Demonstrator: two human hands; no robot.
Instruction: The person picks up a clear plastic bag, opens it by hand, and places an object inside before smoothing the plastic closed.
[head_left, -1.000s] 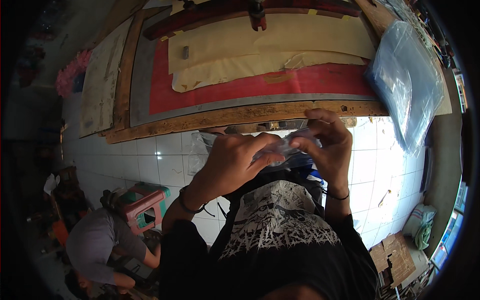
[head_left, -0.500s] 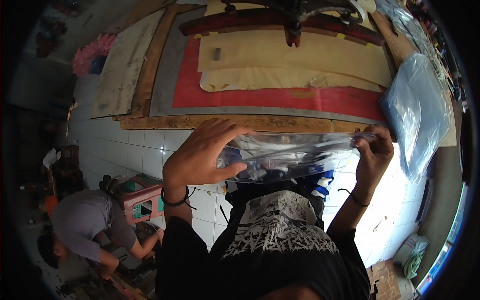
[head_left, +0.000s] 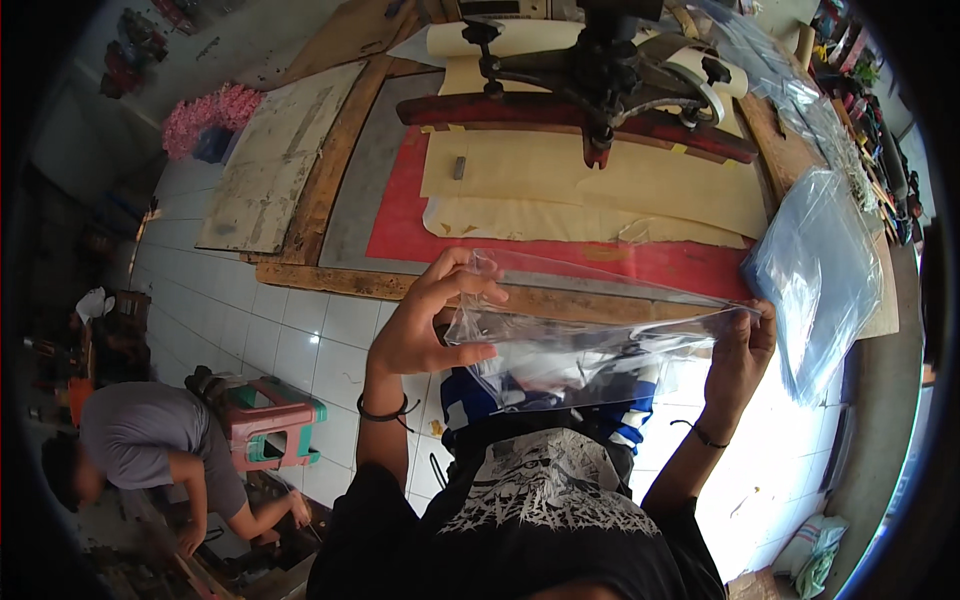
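Observation:
Between my two hands a clear plastic sheet (head_left: 590, 345) is stretched out, in front of the workbench's near edge. My left hand (head_left: 430, 312) holds its left end, thumb below and fingers above, curved round the plastic. At the other end my right hand (head_left: 742, 345) pinches a corner between thumb and fingers. The sheet is see-through and creased, so whether it is one layer or a bag I cannot tell. Beyond it lies the bench's red mat (head_left: 400, 215), topped by yellowish paper (head_left: 580, 185).
Above the paper hangs a dark red press bar (head_left: 500, 110) on a metal mount. A stack of clear bluish plastic sheets (head_left: 820, 270) overhangs the bench's right corner. At lower left another person (head_left: 150, 430) bends beside a pink and green stool (head_left: 270, 425). Pink material (head_left: 205, 120) lies far left.
The plastic has spread taller between my hands, its upper edge now lifted over the bench edge. My left hand has opened wider around its end. The view has shifted, showing more bench.

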